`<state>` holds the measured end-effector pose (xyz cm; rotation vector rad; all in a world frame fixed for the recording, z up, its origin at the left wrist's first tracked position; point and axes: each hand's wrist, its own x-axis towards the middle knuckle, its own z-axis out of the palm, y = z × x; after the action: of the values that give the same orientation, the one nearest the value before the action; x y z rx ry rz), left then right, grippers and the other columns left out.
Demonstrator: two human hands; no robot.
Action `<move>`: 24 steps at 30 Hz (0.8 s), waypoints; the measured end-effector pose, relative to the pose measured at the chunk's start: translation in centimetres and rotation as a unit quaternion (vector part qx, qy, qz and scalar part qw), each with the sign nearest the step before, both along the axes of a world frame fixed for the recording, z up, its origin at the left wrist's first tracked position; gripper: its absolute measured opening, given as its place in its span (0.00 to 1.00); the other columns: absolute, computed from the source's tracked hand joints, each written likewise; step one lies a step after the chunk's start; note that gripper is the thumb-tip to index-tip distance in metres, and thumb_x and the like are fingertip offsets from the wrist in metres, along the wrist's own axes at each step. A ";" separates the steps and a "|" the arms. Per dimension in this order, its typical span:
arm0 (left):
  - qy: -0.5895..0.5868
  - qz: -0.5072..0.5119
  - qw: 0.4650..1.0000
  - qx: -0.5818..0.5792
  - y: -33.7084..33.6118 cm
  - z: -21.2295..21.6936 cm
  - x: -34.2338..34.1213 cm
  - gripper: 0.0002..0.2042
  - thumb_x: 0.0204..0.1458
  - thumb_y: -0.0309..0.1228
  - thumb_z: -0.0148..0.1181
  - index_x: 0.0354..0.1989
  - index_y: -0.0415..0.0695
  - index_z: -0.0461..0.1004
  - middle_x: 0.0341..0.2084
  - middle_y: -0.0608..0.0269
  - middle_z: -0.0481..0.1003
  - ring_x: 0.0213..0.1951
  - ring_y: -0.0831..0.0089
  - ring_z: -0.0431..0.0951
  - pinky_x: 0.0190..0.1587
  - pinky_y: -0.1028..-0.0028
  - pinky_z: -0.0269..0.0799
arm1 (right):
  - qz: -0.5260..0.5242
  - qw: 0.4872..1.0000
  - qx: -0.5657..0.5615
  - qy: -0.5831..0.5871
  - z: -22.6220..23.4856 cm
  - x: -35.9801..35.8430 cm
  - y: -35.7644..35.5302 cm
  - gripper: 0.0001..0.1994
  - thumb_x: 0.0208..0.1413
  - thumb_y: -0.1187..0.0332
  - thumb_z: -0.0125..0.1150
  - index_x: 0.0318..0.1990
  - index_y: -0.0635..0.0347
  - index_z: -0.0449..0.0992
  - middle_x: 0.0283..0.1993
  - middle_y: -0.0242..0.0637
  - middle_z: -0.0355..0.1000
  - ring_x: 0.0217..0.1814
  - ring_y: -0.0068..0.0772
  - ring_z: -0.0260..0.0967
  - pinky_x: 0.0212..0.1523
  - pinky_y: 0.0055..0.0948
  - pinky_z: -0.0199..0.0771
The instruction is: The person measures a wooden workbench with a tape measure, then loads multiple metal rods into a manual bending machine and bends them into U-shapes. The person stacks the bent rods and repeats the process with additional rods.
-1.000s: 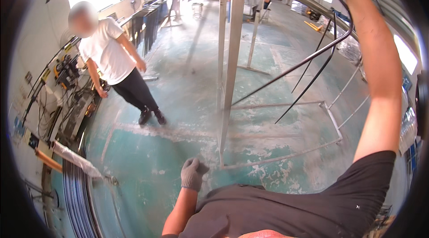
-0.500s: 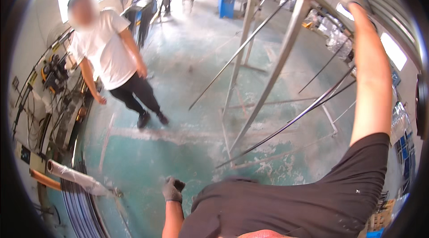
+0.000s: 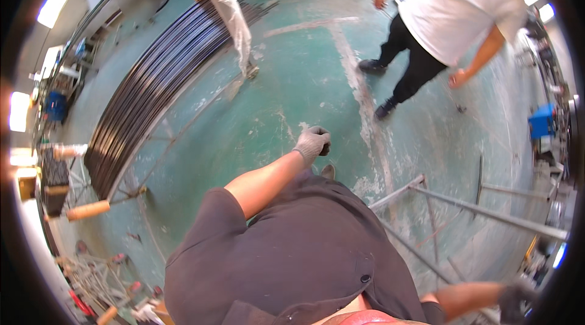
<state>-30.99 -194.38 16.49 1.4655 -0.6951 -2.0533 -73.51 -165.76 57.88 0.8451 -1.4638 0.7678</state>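
My left hand [image 3: 313, 144], in a grey knitted glove with a dark palm, is held in front of my body above the green floor. Its fingers curl in and I see nothing in them. At the lower right rim my right hand [image 3: 517, 302], also gloved, reaches out past a grey metal frame [image 3: 493, 210]. It is smeared, so its fingers do not show clearly, nor whether it touches the frame.
A person in a white shirt [image 3: 466, 8] stands ahead to the right. On the left, a rack holds many long dark rods [image 3: 164, 81], with a film-wrapped roll [image 3: 230, 14] at its far end. A blue box [image 3: 541, 121] stands at the right.
My view has swung left and down, so the person and the metal frame now appear farther right. My right arm has gone from raised beside the frame to low at the right rim.
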 end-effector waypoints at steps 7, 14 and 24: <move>-0.052 0.148 0.984 -0.089 -12.0 0.2 8.9 0.07 0.63 0.30 0.62 0.43 0.40 0.79 0.28 0.63 0.79 0.27 0.74 0.78 0.33 0.71 0.77 | 0.402 0.780 0.300 -0.375 -21.8 13.3 -37.6 0.10 0.63 0.76 0.68 0.51 0.61 0.84 0.43 0.35 0.81 0.46 0.29 0.80 0.50 0.31 0.79; -0.130 0.316 0.927 -0.153 -26.6 1.4 25.8 0.07 0.66 0.31 0.61 0.45 0.40 0.78 0.30 0.63 0.79 0.29 0.73 0.79 0.36 0.71 0.78 | 0.520 0.608 0.536 -0.270 -34.6 30.3 -63.1 0.19 0.53 0.71 0.72 0.54 0.54 0.81 0.48 0.41 0.82 0.52 0.48 0.79 0.53 0.42 0.79; -0.250 0.282 0.926 -0.016 -37.6 -1.0 30.7 0.07 0.65 0.30 0.59 0.40 0.38 0.77 0.27 0.65 0.77 0.29 0.76 0.77 0.35 0.73 0.74 | 0.478 0.518 0.705 -0.080 -48.5 47.4 -93.7 0.42 0.45 0.62 0.78 0.71 0.56 0.66 0.69 0.45 0.68 0.73 0.52 0.63 0.69 0.49 0.68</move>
<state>-0.32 -232.01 15.45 1.9193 -0.4106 -1.2390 -26.09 -259.48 9.35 3.0977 -1.5189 0.1485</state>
